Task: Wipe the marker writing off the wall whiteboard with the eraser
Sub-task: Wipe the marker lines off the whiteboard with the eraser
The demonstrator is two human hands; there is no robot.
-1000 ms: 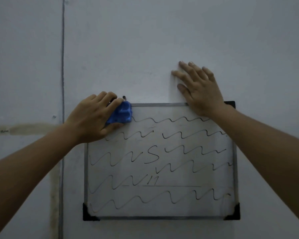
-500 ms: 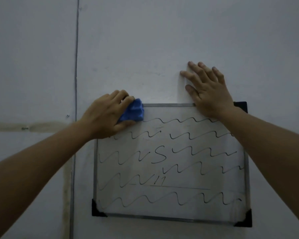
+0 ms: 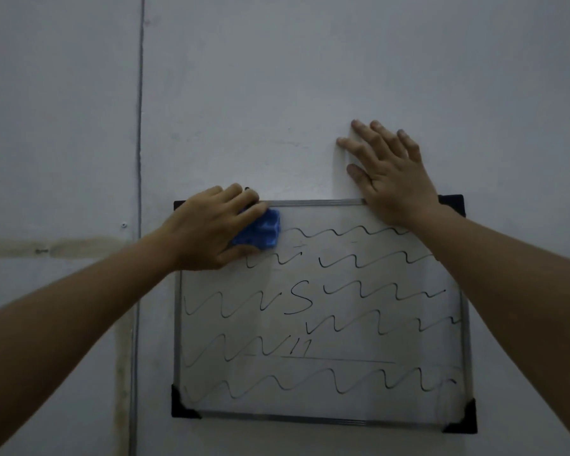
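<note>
The left hand (image 3: 211, 230) grips the blue foam eraser (image 3: 259, 232) and presses it against the top-left area of the metal-framed rectangular wall whiteboard (image 3: 320, 419). The right hand (image 3: 392, 179) lies flat, fingers spread, holding nothing, across the top frame edge and the grey wall (image 3: 310, 77). Wiping has only begun: the black wavy marker writing (image 3: 352, 287) fills most rows, though dim light may hide faint smears. The next move calls for a firm stroke rightward along the top row.

both forearms bare, no sleeves; hands ungloved.
</note>
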